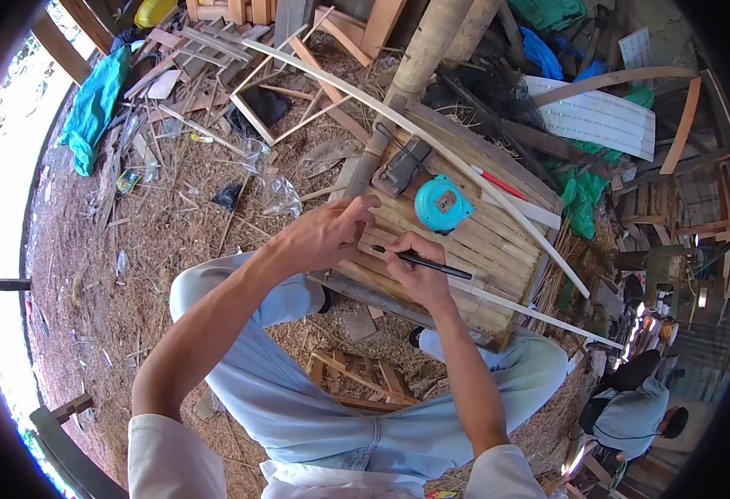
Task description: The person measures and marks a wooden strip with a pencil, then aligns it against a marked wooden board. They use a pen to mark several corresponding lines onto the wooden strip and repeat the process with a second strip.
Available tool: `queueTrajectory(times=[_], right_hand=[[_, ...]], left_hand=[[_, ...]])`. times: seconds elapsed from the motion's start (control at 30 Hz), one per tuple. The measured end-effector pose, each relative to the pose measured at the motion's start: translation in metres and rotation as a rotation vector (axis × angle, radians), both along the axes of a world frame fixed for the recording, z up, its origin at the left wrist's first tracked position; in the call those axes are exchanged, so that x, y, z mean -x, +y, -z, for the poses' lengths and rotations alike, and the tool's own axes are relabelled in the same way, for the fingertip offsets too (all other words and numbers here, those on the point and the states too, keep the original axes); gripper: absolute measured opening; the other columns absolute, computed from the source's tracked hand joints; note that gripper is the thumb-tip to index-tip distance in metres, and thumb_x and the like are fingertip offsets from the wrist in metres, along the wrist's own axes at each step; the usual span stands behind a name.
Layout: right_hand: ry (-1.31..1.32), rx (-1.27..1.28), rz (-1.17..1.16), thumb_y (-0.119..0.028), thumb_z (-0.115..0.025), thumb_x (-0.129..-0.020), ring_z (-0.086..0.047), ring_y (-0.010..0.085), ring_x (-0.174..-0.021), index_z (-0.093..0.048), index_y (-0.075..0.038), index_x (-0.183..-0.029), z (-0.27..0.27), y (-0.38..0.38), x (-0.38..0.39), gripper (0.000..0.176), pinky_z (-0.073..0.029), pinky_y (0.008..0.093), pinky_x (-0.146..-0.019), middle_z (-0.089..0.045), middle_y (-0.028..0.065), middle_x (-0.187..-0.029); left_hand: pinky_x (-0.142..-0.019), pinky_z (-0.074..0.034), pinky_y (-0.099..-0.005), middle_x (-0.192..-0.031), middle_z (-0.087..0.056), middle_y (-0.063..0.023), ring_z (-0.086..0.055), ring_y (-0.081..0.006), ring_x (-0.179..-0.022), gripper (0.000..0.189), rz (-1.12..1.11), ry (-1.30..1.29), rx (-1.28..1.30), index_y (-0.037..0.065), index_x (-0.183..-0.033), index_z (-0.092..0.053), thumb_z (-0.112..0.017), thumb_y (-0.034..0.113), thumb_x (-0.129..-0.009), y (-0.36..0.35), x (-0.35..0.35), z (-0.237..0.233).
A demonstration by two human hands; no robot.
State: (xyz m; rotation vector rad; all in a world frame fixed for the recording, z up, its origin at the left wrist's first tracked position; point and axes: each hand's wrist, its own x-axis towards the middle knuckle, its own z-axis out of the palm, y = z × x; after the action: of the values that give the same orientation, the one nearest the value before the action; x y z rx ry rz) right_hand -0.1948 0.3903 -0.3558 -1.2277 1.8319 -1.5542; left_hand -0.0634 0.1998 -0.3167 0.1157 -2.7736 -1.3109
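Note:
My right hand (pixel 417 268) is closed around a black pen (pixel 427 264), its tip pointing left toward my other hand. Close by, my left hand (pixel 328 234) has its fingers bent and pressed down on the near end of a thin wooden strip (pixel 540 313). That strip passes under my right hand and sticks out past the right side of a slatted wooden bench (pixel 490 270). Beyond both hands lies a turquoise tape measure (pixel 458 205) on the slats. A dark block-like tool (pixel 402 165) sits to its left, and a red pencil (pixel 498 181) to its right.
A long pale strip (pixel 415 130) crosses the bench diagonally. Wood scraps (pixel 215 50) and shavings cover the floor. A small wooden frame (pixel 361 378) lies between my legs. White perforated panel (pixel 594 116) and green plastic (pixel 581 204) are at right. Another person (pixel 631 412) is at lower right.

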Motion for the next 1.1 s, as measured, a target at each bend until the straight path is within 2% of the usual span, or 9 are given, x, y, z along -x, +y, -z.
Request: queueTrajectory(times=[0.03,0.13,0.5,0.83,1.1], right_hand=[[-0.004,0.0,0.003,0.0,-0.069,-0.081,-0.056,0.0082,-0.059,-0.059,0.002,-0.079,-0.001,0.0,0.0,0.01,-0.047,0.0272,-0.057,-0.06,0.0068,-0.066],[-0.001,-0.048,-0.005,0.001,-0.069,-0.081,-0.057,0.0085,-0.061,-0.059,0.002,-0.08,-0.005,0.001,-0.001,0.01,-0.049,0.0273,-0.059,-0.064,0.0083,-0.07],[0.023,-0.077,-0.017,-0.002,-0.073,-0.082,-0.055,0.0085,-0.061,-0.061,0.002,-0.084,-0.003,0.001,-0.001,0.013,-0.048,0.0271,-0.057,-0.071,0.0108,-0.079],[-0.005,-0.031,-0.009,-0.001,-0.073,-0.081,-0.056,0.0084,-0.061,-0.06,0.002,-0.081,-0.002,-0.001,-0.003,0.013,-0.047,0.0263,-0.056,-0.07,0.0105,-0.077],[0.0,-0.06,0.018,-0.001,-0.072,-0.081,-0.051,0.0073,-0.06,-0.062,0.002,-0.082,-0.002,-0.002,-0.004,0.01,-0.044,0.0261,-0.055,-0.064,0.0054,-0.069]], left_hand=[[-0.109,-0.044,-0.047,-0.135,-0.057,-0.014,-0.053,-0.0363,-0.128,0.058,0.029,0.133,0.172,0.005,-0.126,-0.049,-0.08,0.011,-0.077,-0.002,-0.001,0.001],[-0.113,-0.038,-0.0466,-0.137,-0.055,-0.014,-0.052,-0.0348,-0.13,0.057,-0.01,0.087,0.154,0.006,-0.125,-0.052,-0.078,0.009,-0.074,-0.002,-0.001,0.001],[-0.112,-0.037,-0.0451,-0.133,-0.058,-0.013,-0.055,-0.0329,-0.126,0.056,-0.04,0.114,0.168,0.004,-0.124,-0.055,-0.075,0.007,-0.071,-0.001,0.001,0.01],[-0.113,-0.036,-0.045,-0.131,-0.059,-0.0123,-0.057,-0.0332,-0.124,0.058,-0.045,0.118,0.178,0.005,-0.126,-0.053,-0.075,0.007,-0.072,-0.001,0.001,0.011],[-0.114,-0.035,-0.0455,-0.131,-0.059,-0.013,-0.057,-0.0325,-0.124,0.056,-0.051,0.112,0.149,0.005,-0.124,-0.055,-0.074,0.007,-0.072,-0.001,0.002,0.012]])
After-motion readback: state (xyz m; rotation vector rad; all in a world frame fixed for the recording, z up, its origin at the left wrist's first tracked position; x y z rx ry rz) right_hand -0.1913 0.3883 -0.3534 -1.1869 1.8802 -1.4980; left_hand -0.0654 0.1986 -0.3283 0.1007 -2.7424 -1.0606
